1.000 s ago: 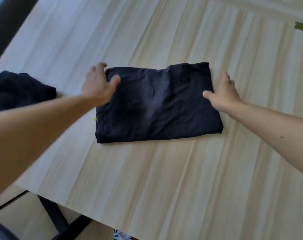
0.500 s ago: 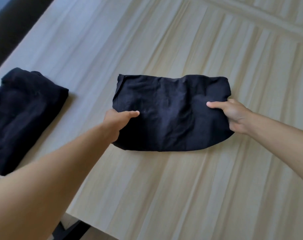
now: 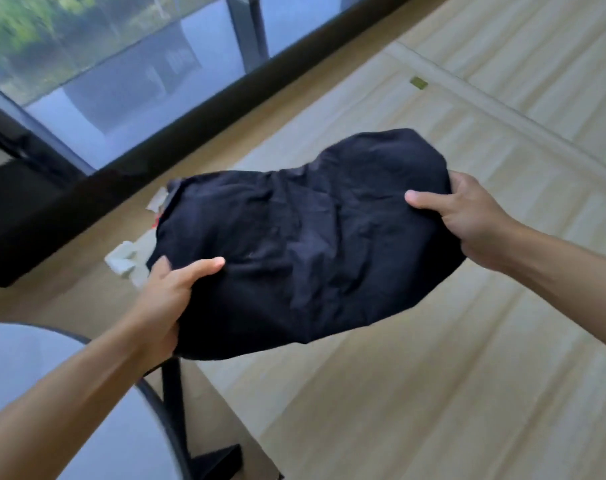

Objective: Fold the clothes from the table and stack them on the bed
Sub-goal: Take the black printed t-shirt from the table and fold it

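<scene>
2 hands hold 1 folded black cloth [image 3: 305, 244] up in the air over the light wood table [image 3: 467, 358]. The left hand [image 3: 166, 299] pinches its left end and the right hand [image 3: 467, 220] pinches its right end, thumbs on top.

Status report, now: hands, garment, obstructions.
Left hand and right hand both gripping the folded black cloth garment, one at each end. Garment lifted clear of the pale wooden table. Nothing blocking; bed not in view.
</scene>
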Action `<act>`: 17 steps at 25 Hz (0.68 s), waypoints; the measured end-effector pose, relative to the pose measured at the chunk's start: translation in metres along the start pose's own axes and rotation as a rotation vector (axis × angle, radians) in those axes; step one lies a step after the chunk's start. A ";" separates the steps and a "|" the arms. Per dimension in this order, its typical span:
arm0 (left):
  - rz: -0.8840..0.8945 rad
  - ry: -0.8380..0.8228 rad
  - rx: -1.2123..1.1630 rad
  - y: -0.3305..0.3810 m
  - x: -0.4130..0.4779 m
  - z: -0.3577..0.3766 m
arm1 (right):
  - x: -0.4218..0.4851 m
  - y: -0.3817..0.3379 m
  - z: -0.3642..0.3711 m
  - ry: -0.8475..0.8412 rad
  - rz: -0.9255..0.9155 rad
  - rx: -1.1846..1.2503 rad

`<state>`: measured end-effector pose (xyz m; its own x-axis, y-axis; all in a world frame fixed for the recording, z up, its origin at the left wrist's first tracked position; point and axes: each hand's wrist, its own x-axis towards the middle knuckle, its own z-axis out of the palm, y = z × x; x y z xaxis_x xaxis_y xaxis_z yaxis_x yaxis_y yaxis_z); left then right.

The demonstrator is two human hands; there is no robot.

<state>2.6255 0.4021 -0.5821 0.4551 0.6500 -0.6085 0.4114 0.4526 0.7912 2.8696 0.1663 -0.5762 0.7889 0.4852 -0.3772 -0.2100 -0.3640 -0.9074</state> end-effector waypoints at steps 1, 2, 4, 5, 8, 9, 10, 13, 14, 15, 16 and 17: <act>0.030 0.033 -0.033 0.006 0.008 -0.026 | 0.018 -0.010 0.027 0.008 -0.045 -0.069; 0.047 0.039 -0.054 0.007 0.016 -0.044 | 0.034 -0.015 0.048 0.026 -0.076 -0.134; 0.043 0.053 -0.030 -0.006 0.040 -0.074 | 0.064 -0.012 0.086 0.063 -0.099 -0.277; 0.019 0.073 0.026 -0.015 0.050 -0.084 | 0.074 -0.007 0.105 0.080 -0.068 -0.384; -0.031 0.186 0.399 -0.047 0.052 -0.102 | 0.071 0.016 0.153 0.141 0.116 -0.678; 0.017 0.214 0.534 -0.056 0.040 -0.106 | 0.060 0.024 0.170 0.108 0.101 -0.697; 0.082 0.226 0.646 -0.063 0.018 -0.112 | 0.044 0.030 0.192 0.036 0.054 -0.698; 0.194 0.278 0.822 -0.098 -0.049 -0.153 | -0.026 0.032 0.263 -0.209 -0.059 -0.652; 0.168 0.328 0.863 -0.112 -0.067 -0.170 | -0.052 0.030 0.284 -0.291 -0.091 -0.640; 0.127 0.402 0.888 -0.129 -0.084 -0.193 | -0.076 0.029 0.307 -0.379 -0.125 -0.627; 0.089 0.490 0.912 -0.145 -0.101 -0.220 | -0.101 0.028 0.331 -0.463 -0.158 -0.624; 0.052 0.563 0.948 -0.158 -0.114 -0.242 | -0.120 0.029 0.350 -0.523 -0.189 -0.625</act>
<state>2.3168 0.4039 -0.6228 0.1636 0.9489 -0.2699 0.9505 -0.0784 0.3005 2.5665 0.3758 -0.6218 0.3766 0.8326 -0.4061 0.3794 -0.5386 -0.7523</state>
